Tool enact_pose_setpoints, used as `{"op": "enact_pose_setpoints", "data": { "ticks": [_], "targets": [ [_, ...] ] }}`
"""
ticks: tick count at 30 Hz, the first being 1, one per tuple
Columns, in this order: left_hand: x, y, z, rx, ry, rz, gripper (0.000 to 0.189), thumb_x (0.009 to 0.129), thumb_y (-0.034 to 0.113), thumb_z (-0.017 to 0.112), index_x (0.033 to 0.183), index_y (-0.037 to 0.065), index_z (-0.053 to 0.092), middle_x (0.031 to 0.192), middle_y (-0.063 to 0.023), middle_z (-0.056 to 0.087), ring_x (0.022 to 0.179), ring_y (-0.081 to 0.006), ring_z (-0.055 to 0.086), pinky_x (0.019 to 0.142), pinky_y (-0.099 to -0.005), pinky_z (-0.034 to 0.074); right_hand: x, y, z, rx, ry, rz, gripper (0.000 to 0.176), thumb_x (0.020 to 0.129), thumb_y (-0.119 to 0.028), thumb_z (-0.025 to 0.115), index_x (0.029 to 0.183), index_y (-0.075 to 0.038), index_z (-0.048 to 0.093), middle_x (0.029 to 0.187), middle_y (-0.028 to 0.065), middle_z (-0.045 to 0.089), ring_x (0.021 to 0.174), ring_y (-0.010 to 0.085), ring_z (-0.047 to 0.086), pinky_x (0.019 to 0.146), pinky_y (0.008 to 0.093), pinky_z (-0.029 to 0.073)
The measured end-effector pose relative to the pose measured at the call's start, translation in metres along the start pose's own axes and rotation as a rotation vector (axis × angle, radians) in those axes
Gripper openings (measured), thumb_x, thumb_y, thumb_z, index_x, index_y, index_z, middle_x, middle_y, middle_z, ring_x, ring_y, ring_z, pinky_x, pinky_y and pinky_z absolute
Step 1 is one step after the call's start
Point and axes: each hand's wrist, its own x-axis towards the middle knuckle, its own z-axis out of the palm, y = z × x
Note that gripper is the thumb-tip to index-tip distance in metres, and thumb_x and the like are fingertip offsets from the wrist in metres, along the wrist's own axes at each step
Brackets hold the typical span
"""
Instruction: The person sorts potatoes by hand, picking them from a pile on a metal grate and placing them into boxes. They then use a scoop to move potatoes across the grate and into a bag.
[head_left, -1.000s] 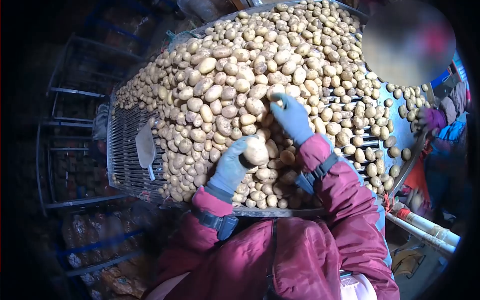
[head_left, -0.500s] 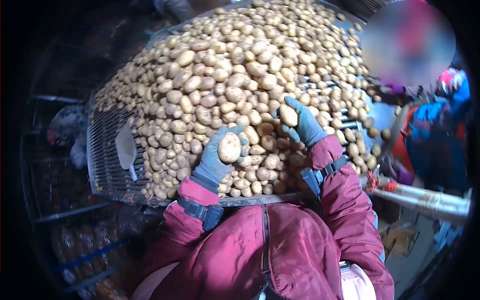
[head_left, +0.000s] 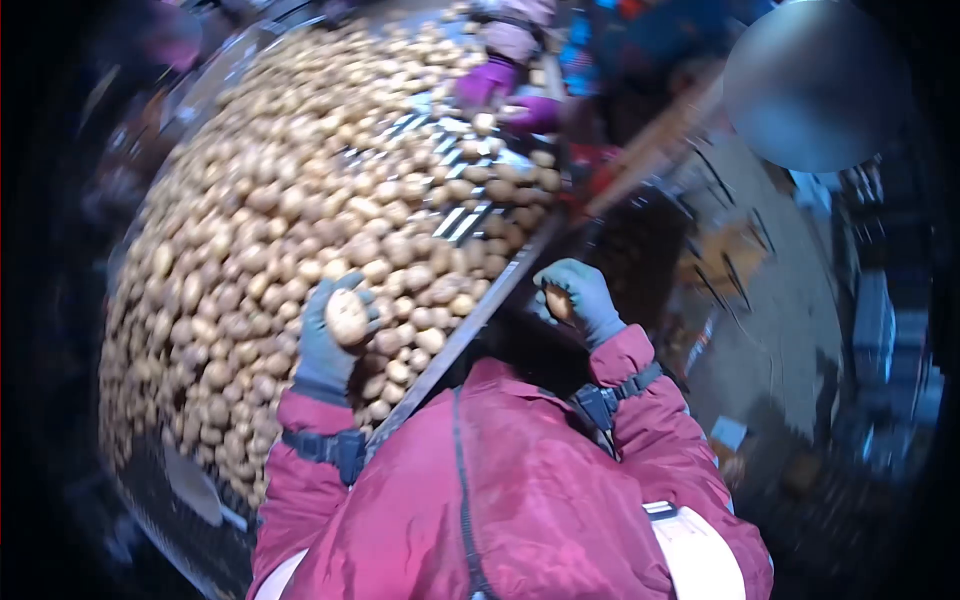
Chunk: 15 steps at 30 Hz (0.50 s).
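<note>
My left hand (head_left: 330, 325), in a grey-green glove, is closed round a pale potato (head_left: 347, 317) just above the heap of potatoes (head_left: 270, 220). My right hand (head_left: 585, 298), gloved the same way, has its fingers wrapped round another potato (head_left: 559, 304), mostly hidden by the fingers. That hand is past the metal edge (head_left: 480, 315) of the sorting table, over a dark area beside it. Motion blurs part of the heap.
Across the table, another person's purple-gloved hands (head_left: 490, 85) work by the potatoes. A white scoop (head_left: 192, 488) lies on the slatted surface at lower left. A wooden beam (head_left: 655, 140) runs off to the upper right, with floor (head_left: 790, 300) beyond.
My view has turned to the right. My right hand has moved from over the heap to beyond the table's edge with its potato. The left hand keeps its potato above the heap.
</note>
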Motion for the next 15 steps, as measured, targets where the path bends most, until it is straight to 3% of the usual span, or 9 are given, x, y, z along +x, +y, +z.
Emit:
{"op": "enact_pose_setpoints", "data": {
  "ticks": [2,3,4,6,9,10,12,13,15],
  "targets": [
    [0.007,-0.001,0.008,-0.139,-0.016,-0.183,0.054,0.102,0.046,0.053,0.13,0.001,0.055,0.1,-0.0168,0.069,0.083,-0.0306,0.07,0.071,-0.042,0.062,-0.013,-0.007,-0.028,-0.041,0.171,-0.077,0.016,0.092,-0.015,0.065,0.089,0.0,0.068,0.073,0.0096,0.063,0.055,0.0195,0.061,0.05,0.0327,0.051],
    [0.011,-0.004,0.014,-0.108,0.007,-0.17,0.052,0.102,0.045,0.053,0.13,0.001,0.055,0.099,-0.016,0.069,0.082,-0.0297,0.07,0.07,-0.0406,0.062,-0.004,0.021,-0.057,0.041,0.263,-0.049,0.017,0.091,-0.016,0.068,0.093,0.001,0.07,0.079,0.0103,0.068,0.064,0.0195,0.066,0.059,0.0315,0.053],
    [0.012,-0.007,0.021,-0.078,0.037,-0.15,0.051,0.102,0.044,0.053,0.13,0.002,0.055,0.099,-0.0151,0.069,0.081,-0.0288,0.07,0.069,-0.0393,0.061,-0.005,0.02,-0.074,-0.339,0.413,-0.237,0.025,0.09,-0.02,0.071,0.103,0.001,0.072,0.091,0.0114,0.072,0.082,0.0207,0.07,0.075,0.0316,0.055],
    [0.014,-0.017,0.031,-0.023,0.031,-0.167,0.049,0.103,0.042,0.053,0.13,0.001,0.055,0.099,-0.0139,0.069,0.08,-0.0278,0.069,0.069,-0.0386,0.061,-0.024,-0.031,-0.071,-0.555,0.653,-0.012,0.039,0.091,-0.026,0.073,0.119,0.0,0.068,0.107,0.0121,0.073,0.097,0.0209,0.069,0.089,0.0319,0.052],
    [0.024,-0.054,0.057,0.146,-0.134,-0.197,0.038,0.102,0.031,0.056,0.127,0.003,0.057,0.107,-0.0112,0.066,0.085,-0.0204,0.067,0.072,-0.0331,0.057,-0.036,-0.006,-0.04,-0.416,0.349,-0.176,0.055,0.091,-0.031,0.074,0.135,-0.002,0.058,0.13,0.0126,0.064,0.11,0.0189,0.063,0.092,0.0333,0.053],
    [0.039,-0.079,0.047,0.12,-0.128,-0.304,0.034,0.102,0.028,0.057,0.125,0.003,0.057,0.113,-0.012,0.064,0.088,-0.0191,0.065,0.074,-0.0326,0.056,-0.045,-0.053,-0.002,-1.203,-0.029,-0.244,0.058,0.091,-0.032,0.074,0.138,-0.003,0.055,0.134,0.0103,0.058,0.115,0.0148,0.058,0.089,0.0322,0.055],
    [0.015,-0.104,0.087,0.576,-0.495,-0.018,0.033,0.103,0.024,0.056,0.128,0.003,0.056,0.127,-0.014,0.06,0.099,-0.0171,0.063,0.08,-0.0317,0.054,-0.058,-0.02,0.058,0.233,-0.174,0.047,0.061,0.092,-0.03,0.072,0.142,-0.004,0.049,0.132,0.0054,0.054,0.115,0.0109,0.054,0.083,0.031,0.056],
    [-0.002,-0.09,0.111,0.853,-0.704,-0.128,0.04,0.104,0.023,0.053,0.137,0.001,0.052,0.136,-0.015,0.056,0.112,-0.0203,0.062,0.092,-0.0316,0.051,-0.061,-0.019,0.079,0.38,-0.093,-0.087,0.05,0.095,-0.026,0.066,0.136,-0.001,0.053,0.12,0.0084,0.062,0.101,0.0132,0.063,0.071,0.0295,0.059],
    [0.005,-0.095,0.099,1.201,-0.789,0.154,0.047,0.103,0.026,0.054,0.142,0.0,0.05,0.138,-0.015,0.056,0.122,-0.0234,0.058,0.102,-0.032,0.046,-0.072,-0.016,0.061,0.457,-0.005,0.081,0.045,0.095,-0.025,0.065,0.132,-0.001,0.056,0.112,0.0103,0.066,0.091,0.0167,0.067,0.065,0.0295,0.059]
  ]
}}
